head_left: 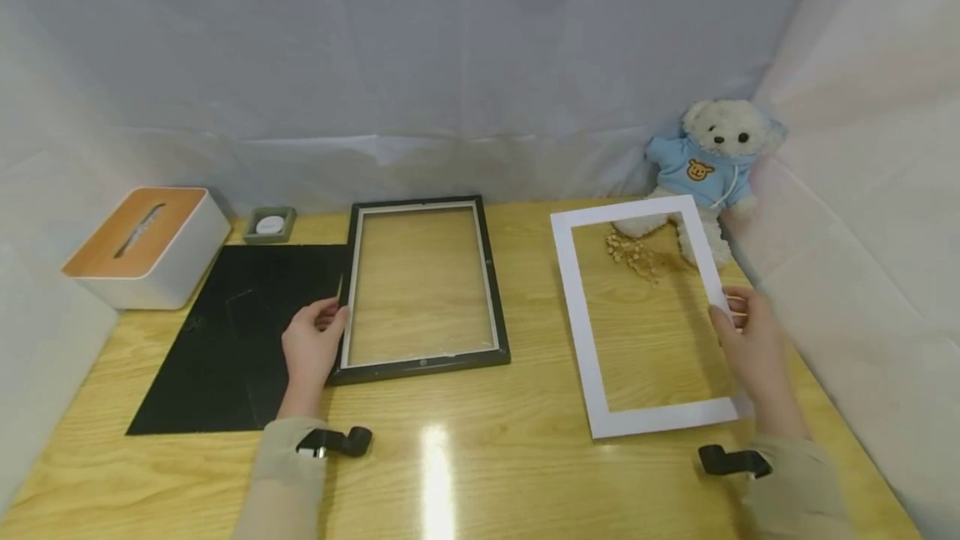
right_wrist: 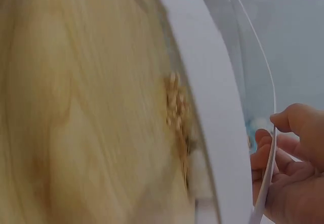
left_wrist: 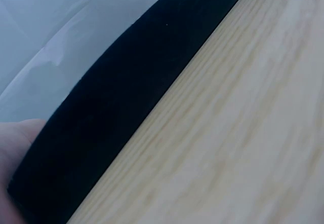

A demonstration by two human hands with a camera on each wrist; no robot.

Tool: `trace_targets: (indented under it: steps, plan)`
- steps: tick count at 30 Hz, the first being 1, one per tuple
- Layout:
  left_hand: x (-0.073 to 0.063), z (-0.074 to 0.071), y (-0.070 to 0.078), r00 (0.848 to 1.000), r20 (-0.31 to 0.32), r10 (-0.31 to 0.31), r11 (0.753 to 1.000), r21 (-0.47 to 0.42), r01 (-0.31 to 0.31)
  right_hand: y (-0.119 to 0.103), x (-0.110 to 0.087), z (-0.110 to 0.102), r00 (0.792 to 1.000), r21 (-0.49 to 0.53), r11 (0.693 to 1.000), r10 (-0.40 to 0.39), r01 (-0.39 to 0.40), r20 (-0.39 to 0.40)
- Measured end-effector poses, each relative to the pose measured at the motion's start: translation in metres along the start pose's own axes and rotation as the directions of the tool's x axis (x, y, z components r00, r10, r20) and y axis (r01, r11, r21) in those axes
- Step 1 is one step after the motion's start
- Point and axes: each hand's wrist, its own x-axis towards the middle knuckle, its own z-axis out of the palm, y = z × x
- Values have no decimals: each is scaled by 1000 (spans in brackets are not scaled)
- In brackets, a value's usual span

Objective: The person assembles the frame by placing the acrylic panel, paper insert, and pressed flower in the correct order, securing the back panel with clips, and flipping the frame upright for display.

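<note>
My left hand [head_left: 313, 340] pinches the left side of a black picture frame [head_left: 423, 365], whose opening shows the wood table through it. In the left wrist view the dark frame side [left_wrist: 111, 102] runs up from the fingers. On the right, my right hand [head_left: 753, 348] holds a white rectangular mat [head_left: 584, 332] by its right border, thumb on one face and fingers behind. In the right wrist view, the mat [right_wrist: 212, 87] is tilted above the table, its thin edge between thumb and fingers. A flat black board [head_left: 225, 348] lies left of the frame, partly under my left forearm.
A white tissue box [head_left: 172, 265] with an orange top stands at the left. Beside it sits a small green tray [head_left: 288, 225] with a round white item. A teddy bear [head_left: 701, 173] leans at the back right, near dried flowers [head_left: 633, 255]. White cloth [head_left: 450, 65] hangs around the table.
</note>
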Motion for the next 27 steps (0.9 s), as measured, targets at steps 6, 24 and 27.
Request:
trace_targets:
  steps: [6, 24, 27]
  plan:
    - [0, 0, -3, 1000, -6, -4, 1000, -4, 4, -26, 7, 27, 996, 358, 933, 18, -48, 86]
    - [2, 1, -5, 1000, -10, 8, 1000, -6, -8, -112, 15, 93, 921, 852, 445, -129, -276, 367]
    - [3, 0, -4, 1000, -10, 11, 1000, -3, -11, -123, 15, 104, 903, 828, 466, -124, -313, 411]
